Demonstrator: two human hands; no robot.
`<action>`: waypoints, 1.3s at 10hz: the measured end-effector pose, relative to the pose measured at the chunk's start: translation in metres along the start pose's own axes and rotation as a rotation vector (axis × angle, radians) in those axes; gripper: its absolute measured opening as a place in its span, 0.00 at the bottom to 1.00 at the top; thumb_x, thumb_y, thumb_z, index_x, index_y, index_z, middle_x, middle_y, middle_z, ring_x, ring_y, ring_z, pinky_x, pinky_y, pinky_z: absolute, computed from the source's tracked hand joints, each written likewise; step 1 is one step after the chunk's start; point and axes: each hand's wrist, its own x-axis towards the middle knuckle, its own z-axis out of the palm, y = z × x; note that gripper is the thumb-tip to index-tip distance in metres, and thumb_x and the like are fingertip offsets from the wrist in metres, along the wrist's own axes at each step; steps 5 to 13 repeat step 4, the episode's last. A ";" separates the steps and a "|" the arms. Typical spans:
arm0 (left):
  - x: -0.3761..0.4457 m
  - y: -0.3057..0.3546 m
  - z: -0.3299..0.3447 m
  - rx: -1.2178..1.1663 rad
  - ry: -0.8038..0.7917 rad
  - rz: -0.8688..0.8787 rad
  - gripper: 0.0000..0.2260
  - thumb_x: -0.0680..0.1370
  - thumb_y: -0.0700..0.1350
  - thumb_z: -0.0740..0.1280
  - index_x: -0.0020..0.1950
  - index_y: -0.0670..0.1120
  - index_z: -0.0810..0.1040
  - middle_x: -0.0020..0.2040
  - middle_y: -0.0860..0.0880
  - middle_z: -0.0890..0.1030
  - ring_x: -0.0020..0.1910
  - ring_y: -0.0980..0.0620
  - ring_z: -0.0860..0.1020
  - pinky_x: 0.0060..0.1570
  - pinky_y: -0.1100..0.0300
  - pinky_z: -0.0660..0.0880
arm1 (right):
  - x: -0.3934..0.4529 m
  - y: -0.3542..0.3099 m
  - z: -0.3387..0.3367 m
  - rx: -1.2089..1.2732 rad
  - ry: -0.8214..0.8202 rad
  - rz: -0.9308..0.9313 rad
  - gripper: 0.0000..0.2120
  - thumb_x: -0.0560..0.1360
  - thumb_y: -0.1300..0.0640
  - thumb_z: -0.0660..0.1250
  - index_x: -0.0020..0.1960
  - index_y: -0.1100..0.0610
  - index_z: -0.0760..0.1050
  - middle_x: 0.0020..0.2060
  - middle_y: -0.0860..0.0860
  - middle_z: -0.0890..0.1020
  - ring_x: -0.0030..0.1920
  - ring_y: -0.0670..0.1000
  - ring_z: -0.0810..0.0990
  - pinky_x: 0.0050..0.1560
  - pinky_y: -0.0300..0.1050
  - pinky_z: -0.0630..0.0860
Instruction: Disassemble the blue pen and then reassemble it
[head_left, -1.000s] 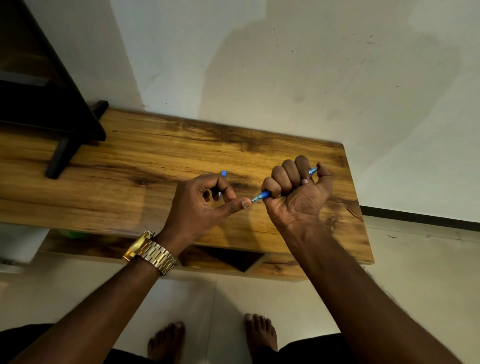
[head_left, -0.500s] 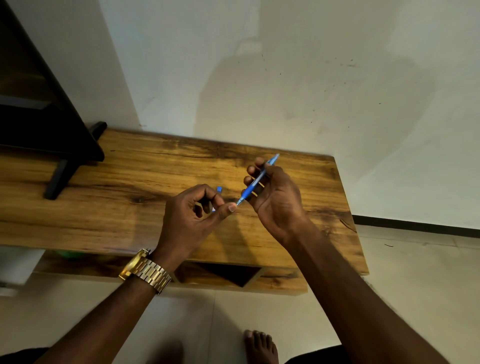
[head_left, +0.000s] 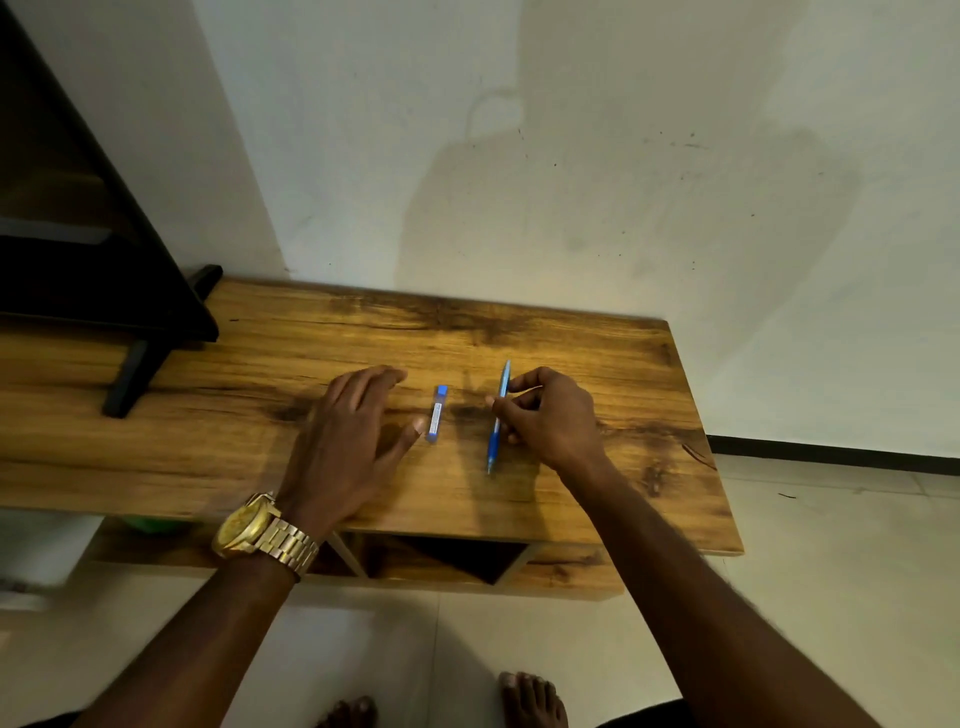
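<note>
Blue pen (head_left: 497, 415) now down on counter (head_left: 623, 395), right hand (head_left: 550, 415) fingers pinching its barrel | small clear tube (head_left: 436, 414) released, left hand (head_left: 353, 421) fingers spread beside it | parts look laid out, task likely closing.

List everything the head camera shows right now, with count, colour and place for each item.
blue pen: 1, blue, on the table right of centre, under the right hand's fingers
small tube: 1, clear with a blue cap, lying on the table between the hands
table: 1, brown wood grain, against the wall
black stand: 1, black, far left of the tabletop
wall: 1, whitish, behind the table
floor: pale tiles, below the table
watch: 1, gold, left wrist
left hand: open, over the table left of the tube
right hand: fingers on the pen
feet: 2, bare, bottom edge
</note>
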 end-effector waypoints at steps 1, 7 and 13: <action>-0.002 -0.015 0.004 0.099 -0.185 -0.083 0.38 0.84 0.68 0.53 0.89 0.51 0.50 0.90 0.50 0.49 0.89 0.47 0.48 0.85 0.41 0.53 | 0.003 0.007 0.012 -0.061 0.027 0.001 0.13 0.74 0.51 0.83 0.49 0.53 0.80 0.35 0.50 0.88 0.31 0.45 0.86 0.36 0.42 0.85; -0.003 -0.014 0.009 0.217 -0.244 -0.075 0.39 0.83 0.69 0.43 0.90 0.52 0.43 0.90 0.51 0.40 0.89 0.49 0.41 0.87 0.43 0.46 | -0.004 0.009 0.019 -0.131 0.127 -0.158 0.12 0.79 0.49 0.78 0.44 0.56 0.84 0.35 0.50 0.86 0.36 0.48 0.86 0.41 0.44 0.84; -0.003 -0.014 0.009 0.217 -0.244 -0.075 0.39 0.83 0.69 0.43 0.90 0.52 0.43 0.90 0.51 0.40 0.89 0.49 0.41 0.87 0.43 0.46 | -0.004 0.009 0.019 -0.131 0.127 -0.158 0.12 0.79 0.49 0.78 0.44 0.56 0.84 0.35 0.50 0.86 0.36 0.48 0.86 0.41 0.44 0.84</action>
